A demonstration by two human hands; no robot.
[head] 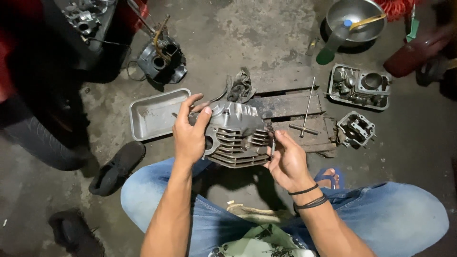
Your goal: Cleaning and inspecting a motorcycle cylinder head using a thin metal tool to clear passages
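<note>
Nearest the camera: blue denim jeans [400,214] on bent knees, and a pale patterned cloth [259,240] in the lap.

Left hand [190,135] clamps the left end of a grey finned cast-metal engine cylinder head [235,135], thumb on the near face, fingers curled over the top edge. The part is held in the air above the knees, fins toward the camera.

Right hand [288,162] sits at the part's right end, palm up, fingers half curled. Thumb and forefinger pinch a small slim metal pin or bolt [273,148] just beside the fins; cannot tell if it touches the casting. Dark bands on that wrist.

Below right, a foot in a blue sandal [328,177]. Left of the knees, a black shoe [116,167] on the concrete floor [247,33].

Behind the hands: a weathered wooden pallet board [285,102] bearing a long metal T-handle wrench [307,112] and a crumpled grey rag [239,85]. Left of it, a shallow rectangular steel tray [152,114].

Right of the board, a small grey engine casting [355,128]; beyond it a steel tray of assorted metal engine parts [359,86].

Farthest: a round steel bowl [354,19] with a green-bottomed plastic bottle [333,43] against it, and a dark carburettor-like assembly [162,62] upper left.
</note>
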